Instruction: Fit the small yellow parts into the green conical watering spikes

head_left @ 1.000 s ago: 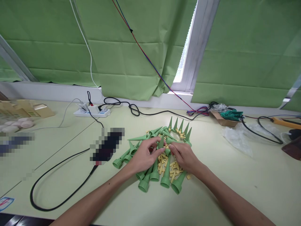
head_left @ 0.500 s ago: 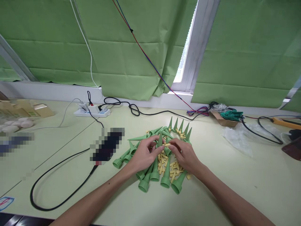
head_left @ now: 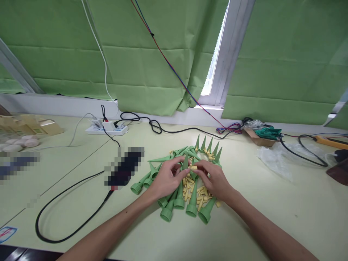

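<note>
My left hand (head_left: 169, 177) is closed round a green plastic cone (head_left: 186, 159), which points upward between thumb and fingers. My right hand (head_left: 214, 178) pinches a small yellow plastic fitting (head_left: 194, 168) close beside that cone. Whether the two pieces touch cannot be made out. Below my hands lies a pile of yellow fittings (head_left: 202, 194). Loose green cones (head_left: 191, 203) with open round bases surround it on the near side and to the left. Behind my right hand, several green cones (head_left: 209, 145) stand upright in a row, with yellow pieces by them.
Left of the cones lies a blurred dark device (head_left: 126, 166) on a black cable (head_left: 36, 221). A white power strip (head_left: 106, 130) sits by the wall. At the back right are a cardboard box (head_left: 259, 138) with green material in it and a clear plastic bag (head_left: 274, 159).
The yellow fitting in my right fingers has turned slightly and shows more clearly beside the cone. My left hand and its cone have hardly moved.
</note>
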A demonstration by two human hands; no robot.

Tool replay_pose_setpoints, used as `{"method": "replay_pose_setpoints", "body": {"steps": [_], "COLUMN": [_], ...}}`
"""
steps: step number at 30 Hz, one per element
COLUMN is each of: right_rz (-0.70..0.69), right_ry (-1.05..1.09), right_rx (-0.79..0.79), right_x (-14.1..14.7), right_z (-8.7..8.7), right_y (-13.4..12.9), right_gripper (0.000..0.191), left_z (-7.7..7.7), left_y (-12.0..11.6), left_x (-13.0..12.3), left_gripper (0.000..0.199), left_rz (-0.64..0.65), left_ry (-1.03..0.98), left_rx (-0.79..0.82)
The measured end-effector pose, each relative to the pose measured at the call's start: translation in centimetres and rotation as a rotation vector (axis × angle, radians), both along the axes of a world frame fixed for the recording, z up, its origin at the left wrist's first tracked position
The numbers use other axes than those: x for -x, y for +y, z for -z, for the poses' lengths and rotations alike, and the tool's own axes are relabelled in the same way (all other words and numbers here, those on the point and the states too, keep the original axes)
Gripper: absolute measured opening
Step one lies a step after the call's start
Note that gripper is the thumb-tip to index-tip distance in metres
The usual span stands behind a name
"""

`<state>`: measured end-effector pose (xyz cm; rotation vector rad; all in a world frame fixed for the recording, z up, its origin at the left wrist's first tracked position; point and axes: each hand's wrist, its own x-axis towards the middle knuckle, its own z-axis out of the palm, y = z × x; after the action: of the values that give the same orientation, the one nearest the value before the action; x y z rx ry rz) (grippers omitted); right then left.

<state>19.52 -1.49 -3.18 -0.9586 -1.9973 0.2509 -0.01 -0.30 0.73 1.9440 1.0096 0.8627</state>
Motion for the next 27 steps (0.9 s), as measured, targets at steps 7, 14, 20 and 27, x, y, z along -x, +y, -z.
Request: {"method": "replay_pose_setpoints", "body": {"steps": [7, 14, 20, 27], "right_rz": [0.014, 0.041, 0.052, 0.011], "right_ry": [-0.035, -0.075, -0.070, 0.010], "right_rx": [0.010, 0.043, 0.073, 0.015], "right_x": [-0.10, -0.05, -0.08, -0.01], "right_z": [0.08, 0.12, -0.06, -0.11], "right_y": [0.14, 0.16, 0.10, 0.00], "right_gripper": [0.021, 0.030, 0.024, 0.015], "left_z": [-0.10, 0.15, 0.27, 0.34], "left_y": [-0.13, -0.05, 0.07, 0.13], "left_x": [0.01, 0.05, 0.01, 0.06], "left_gripper": [0.022, 0.016, 0.021, 0.025], "left_rz": [0.011, 0.012, 0.000, -0.034], "left_ry": [0.021, 0.026, 0.015, 0.003], "left_rx": [-0.011, -0.024, -0.016, -0.010]}}
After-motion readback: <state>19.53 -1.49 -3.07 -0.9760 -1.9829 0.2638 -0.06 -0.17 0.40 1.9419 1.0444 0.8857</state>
